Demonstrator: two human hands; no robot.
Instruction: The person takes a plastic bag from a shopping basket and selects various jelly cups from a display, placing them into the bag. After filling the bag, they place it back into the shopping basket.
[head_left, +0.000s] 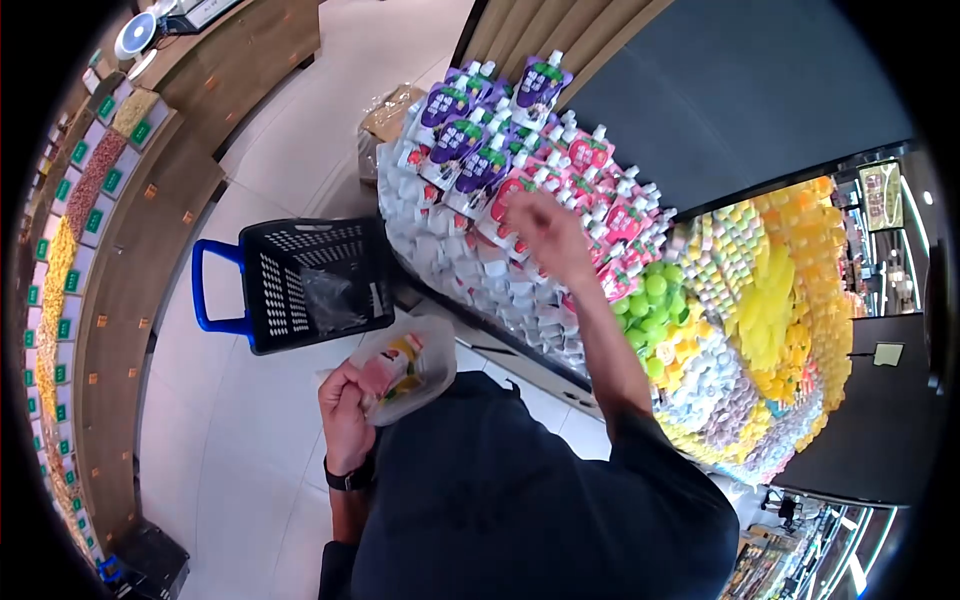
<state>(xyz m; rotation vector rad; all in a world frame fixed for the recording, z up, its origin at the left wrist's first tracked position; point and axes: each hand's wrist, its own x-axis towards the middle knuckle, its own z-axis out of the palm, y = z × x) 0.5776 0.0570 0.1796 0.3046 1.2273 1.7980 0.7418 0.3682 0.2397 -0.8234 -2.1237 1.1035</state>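
My left hand (348, 415) is closed on the edge of a translucent plastic bag (425, 385), which hangs at my waist. Inside the bag are yellow and pink packets (392, 367). My right hand (545, 228) reaches over the display, over pink spouted pouches (512, 200); its fingers are bent and blurred, and whether they touch or hold a pouch cannot be made out. Purple spouted pouches (483, 165) stand just beyond that hand, and white pouches (455, 240) lie on the nearer side.
A black basket (262, 330) with a blue handle and a clear bag inside stands on the floor at left. Green round items (652, 300) and yellow packets (765, 310) fill the display's right. Bins of dry goods (65, 250) line the far left. A cardboard box (392, 115) sits behind the display.
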